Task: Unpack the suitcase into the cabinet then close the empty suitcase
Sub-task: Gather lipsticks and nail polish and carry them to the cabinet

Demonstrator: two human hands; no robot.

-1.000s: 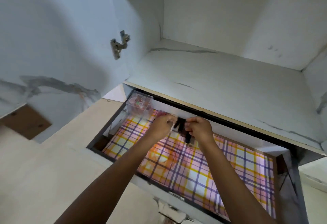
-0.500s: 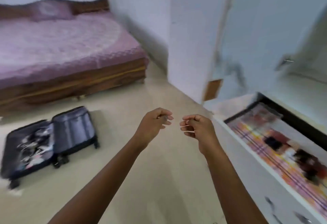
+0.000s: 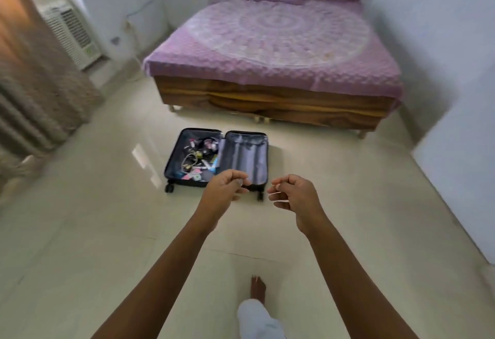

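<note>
Two hands are raised, empty, in the lower middle of the frame above a pale floor (image 3: 107, 231). The left hand (image 3: 223, 191) has its fingers loosely curled with the thumb near the fingertips and nothing between them. The right hand (image 3: 293, 196) is likewise slack and holds nothing. The two hands are apart and touch no object. The suitcase (image 3: 245, 156) lies opened flat on the floor at frame centre, in front of the bed (image 3: 267, 43) that fills the upper middle. Its right half shows bare grey lining. Its left half holds a loose heap of small items (image 3: 197, 157), among them cords, packets and dark pieces too small to name with certainty. The cabinet is not in view. By their look the items are light and mostly rigid, while the cords are limp and likely to trail or snag. They would best be pinched or scooped from above a few at a time, each cord taken by its bundle and not by one end. The suitcase appears to be a stiff wheeled shell and should be light once emptied. To close it, grasp the outer edge of one half and fold it over the central hinge. Unpacking is judged unfinished. A bare foot (image 3: 257, 287) steps forward at lower centre.
</note>
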